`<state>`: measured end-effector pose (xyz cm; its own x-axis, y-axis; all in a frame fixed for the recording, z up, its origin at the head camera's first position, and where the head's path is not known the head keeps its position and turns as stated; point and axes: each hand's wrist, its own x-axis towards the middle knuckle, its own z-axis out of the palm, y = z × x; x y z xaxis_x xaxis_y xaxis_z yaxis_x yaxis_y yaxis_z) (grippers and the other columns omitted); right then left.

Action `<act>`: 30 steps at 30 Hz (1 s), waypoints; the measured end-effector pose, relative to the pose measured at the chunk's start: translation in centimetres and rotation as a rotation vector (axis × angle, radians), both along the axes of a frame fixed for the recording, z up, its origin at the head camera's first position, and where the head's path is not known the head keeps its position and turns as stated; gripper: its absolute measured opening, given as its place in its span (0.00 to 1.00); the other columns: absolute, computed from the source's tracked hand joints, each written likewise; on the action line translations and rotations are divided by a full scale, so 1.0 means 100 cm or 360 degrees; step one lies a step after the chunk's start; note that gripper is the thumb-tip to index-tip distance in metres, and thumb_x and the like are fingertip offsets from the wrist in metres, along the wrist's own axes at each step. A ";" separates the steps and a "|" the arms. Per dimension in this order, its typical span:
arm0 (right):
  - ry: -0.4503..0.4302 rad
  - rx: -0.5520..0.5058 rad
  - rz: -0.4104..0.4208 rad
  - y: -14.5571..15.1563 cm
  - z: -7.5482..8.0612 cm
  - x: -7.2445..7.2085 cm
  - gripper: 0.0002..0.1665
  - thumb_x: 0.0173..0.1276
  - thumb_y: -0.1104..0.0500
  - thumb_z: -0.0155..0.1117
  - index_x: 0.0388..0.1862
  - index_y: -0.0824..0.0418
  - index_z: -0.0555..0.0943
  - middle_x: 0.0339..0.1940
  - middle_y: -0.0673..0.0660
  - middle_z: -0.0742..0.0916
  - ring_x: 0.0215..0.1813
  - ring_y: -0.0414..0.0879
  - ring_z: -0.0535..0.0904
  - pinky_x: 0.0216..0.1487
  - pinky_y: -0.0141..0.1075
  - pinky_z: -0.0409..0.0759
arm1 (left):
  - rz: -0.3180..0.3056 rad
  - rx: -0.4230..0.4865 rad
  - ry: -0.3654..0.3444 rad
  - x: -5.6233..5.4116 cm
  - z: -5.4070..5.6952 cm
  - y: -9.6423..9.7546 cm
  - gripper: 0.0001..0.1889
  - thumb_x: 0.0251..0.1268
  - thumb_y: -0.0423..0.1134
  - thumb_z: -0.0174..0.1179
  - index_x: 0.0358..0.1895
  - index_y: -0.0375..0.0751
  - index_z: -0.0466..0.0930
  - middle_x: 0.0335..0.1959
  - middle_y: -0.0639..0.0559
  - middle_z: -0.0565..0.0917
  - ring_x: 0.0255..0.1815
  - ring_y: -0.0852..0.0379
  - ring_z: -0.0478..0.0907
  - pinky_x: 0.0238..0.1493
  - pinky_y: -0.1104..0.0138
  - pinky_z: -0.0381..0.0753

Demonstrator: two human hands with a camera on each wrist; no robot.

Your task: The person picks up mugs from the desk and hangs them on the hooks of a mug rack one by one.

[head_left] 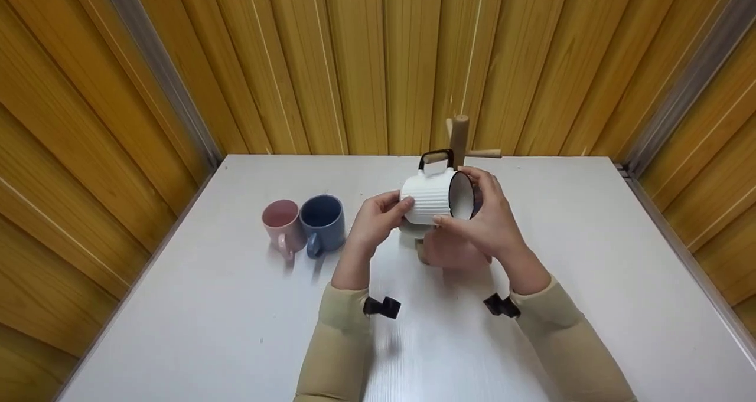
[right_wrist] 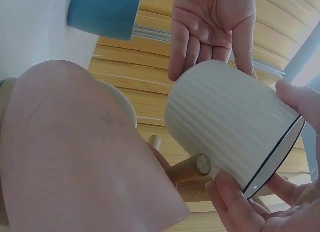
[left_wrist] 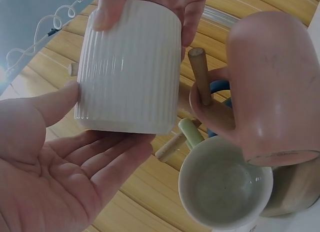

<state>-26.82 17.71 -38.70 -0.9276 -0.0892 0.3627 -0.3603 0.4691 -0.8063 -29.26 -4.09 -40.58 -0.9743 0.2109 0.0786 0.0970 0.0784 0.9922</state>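
Both hands hold a white ribbed mug [head_left: 426, 198] on its side, its black-edged mouth facing right and its black handle up. My left hand [head_left: 378, 216] has its thumb on the side and its fingers at the base. My right hand [head_left: 493, 216] grips the rim end. A wooden mug tree [head_left: 459, 139] stands just behind. One peg shows within the handle's loop; whether it bears the mug cannot be told. Below hangs a pink mug [left_wrist: 275, 86] with a peg through its handle. Beside it is a pale green mug [left_wrist: 225, 184], its handle on another peg.
On the table [head_left: 236, 325] to the left, a pink mug [head_left: 282, 222] and a blue mug [head_left: 323, 219] stand upright, side by side. Yellow wood-look panels [head_left: 354, 65] rise behind the table and at both sides. Part of a blue handle [left_wrist: 220, 85] shows behind the hanging pink mug.
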 end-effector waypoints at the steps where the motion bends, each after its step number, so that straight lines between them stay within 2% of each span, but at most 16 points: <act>1: 0.0009 0.0006 -0.0009 -0.001 -0.001 0.000 0.57 0.49 0.55 0.87 0.75 0.58 0.66 0.70 0.62 0.72 0.71 0.57 0.70 0.70 0.55 0.74 | 0.0016 -0.0003 -0.0010 0.000 -0.001 0.001 0.24 0.76 0.43 0.61 0.67 0.30 0.77 0.61 0.37 0.85 0.63 0.46 0.83 0.66 0.49 0.80; 8: 0.0078 0.0130 -0.0087 -0.007 -0.008 0.000 0.60 0.49 0.51 0.88 0.76 0.59 0.63 0.69 0.64 0.69 0.72 0.59 0.69 0.71 0.59 0.73 | 0.0112 -0.0013 -0.0012 0.000 -0.001 0.007 0.25 0.76 0.42 0.61 0.68 0.29 0.75 0.63 0.36 0.83 0.66 0.44 0.81 0.67 0.53 0.81; 12: 0.0125 0.0208 -0.0114 -0.010 -0.011 0.002 0.61 0.50 0.48 0.87 0.76 0.58 0.60 0.69 0.65 0.68 0.72 0.61 0.70 0.68 0.60 0.75 | 0.0218 -0.0116 0.0067 0.006 0.004 0.013 0.30 0.76 0.44 0.61 0.73 0.30 0.69 0.69 0.36 0.78 0.71 0.43 0.78 0.72 0.53 0.76; 15: 0.0173 0.0265 -0.0127 -0.012 -0.013 0.003 0.62 0.51 0.47 0.86 0.77 0.58 0.59 0.68 0.66 0.68 0.71 0.61 0.71 0.66 0.60 0.77 | 0.0318 -0.0292 0.0257 0.015 0.009 0.021 0.36 0.74 0.48 0.63 0.77 0.33 0.63 0.75 0.37 0.72 0.76 0.42 0.71 0.74 0.51 0.74; 18: 0.0210 0.0326 -0.0124 -0.011 -0.013 0.004 0.61 0.53 0.46 0.85 0.78 0.58 0.58 0.68 0.67 0.67 0.70 0.62 0.71 0.65 0.60 0.78 | 0.0381 -0.0404 0.0549 0.022 0.014 0.033 0.42 0.71 0.50 0.66 0.80 0.34 0.58 0.79 0.37 0.66 0.79 0.42 0.66 0.75 0.49 0.72; 20: 0.0246 0.0341 -0.0112 -0.010 -0.014 0.004 0.60 0.55 0.47 0.84 0.78 0.58 0.58 0.67 0.68 0.67 0.70 0.63 0.71 0.66 0.60 0.78 | 0.0401 -0.0440 0.0761 0.024 0.017 0.041 0.44 0.70 0.50 0.67 0.80 0.34 0.56 0.79 0.36 0.65 0.79 0.42 0.66 0.75 0.49 0.72; 23: 0.0273 0.0345 -0.0059 -0.008 -0.014 0.005 0.57 0.59 0.50 0.81 0.79 0.59 0.57 0.69 0.69 0.67 0.71 0.64 0.70 0.68 0.61 0.76 | 0.0401 -0.0510 0.1009 0.022 0.025 0.050 0.44 0.71 0.49 0.67 0.80 0.32 0.55 0.79 0.35 0.65 0.79 0.42 0.66 0.75 0.51 0.73; 25: 0.0290 0.0334 -0.0015 -0.005 -0.012 0.006 0.55 0.62 0.54 0.79 0.80 0.62 0.57 0.71 0.71 0.67 0.73 0.65 0.69 0.70 0.61 0.73 | 0.0424 -0.0591 0.1113 0.020 0.030 0.055 0.41 0.72 0.48 0.66 0.79 0.32 0.58 0.79 0.36 0.65 0.79 0.44 0.66 0.74 0.54 0.74; 27: 0.0227 0.0315 -0.0002 -0.001 -0.007 0.010 0.54 0.65 0.54 0.76 0.80 0.64 0.55 0.73 0.71 0.66 0.73 0.65 0.69 0.71 0.61 0.73 | 0.0449 -0.0673 0.1178 0.019 0.033 0.057 0.38 0.73 0.46 0.65 0.78 0.31 0.61 0.79 0.38 0.66 0.79 0.45 0.67 0.73 0.57 0.75; 30: 0.0120 0.0235 -0.0127 0.009 0.007 0.013 0.47 0.72 0.54 0.69 0.79 0.68 0.55 0.72 0.70 0.68 0.69 0.66 0.73 0.67 0.59 0.76 | 0.0494 -0.0741 0.1241 0.018 0.033 0.059 0.33 0.75 0.43 0.63 0.76 0.31 0.65 0.79 0.39 0.68 0.77 0.46 0.70 0.76 0.57 0.72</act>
<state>-25.53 18.56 -38.03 -0.9046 -0.0740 0.4199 -0.3742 0.6096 -0.6988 -27.49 1.86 -37.30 -0.7008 0.1262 0.7021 0.6254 0.5820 0.5197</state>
